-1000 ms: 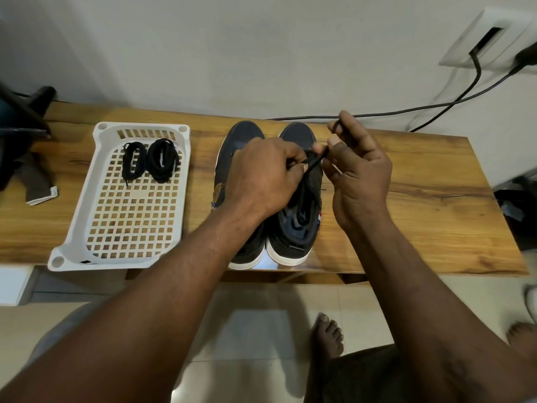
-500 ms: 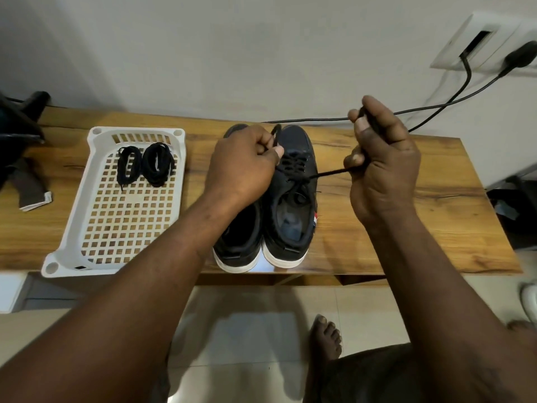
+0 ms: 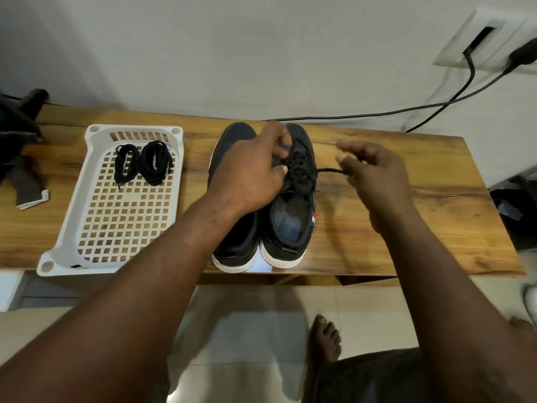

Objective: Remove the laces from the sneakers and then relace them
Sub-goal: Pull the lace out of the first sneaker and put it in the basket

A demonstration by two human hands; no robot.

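Observation:
Two dark sneakers with white soles stand side by side on the wooden bench. The left sneaker has no lace that I can see. The right sneaker carries a black lace through its upper eyelets. My left hand lies over the right sneaker's lacing, its fingers curled on the lace near the toe end. My right hand hovers just right of that sneaker, blurred, and pinches the free lace end that runs out sideways.
A white perforated tray sits left of the sneakers with two coiled black laces at its far end. Dark gear occupies the bench's left end. Black cables run along the wall behind. A bare foot rests on the floor.
My right hand has dropped from a raised pull and come back toward the sneaker, so the lace end is now short and low. My left hand stayed at the lacing.

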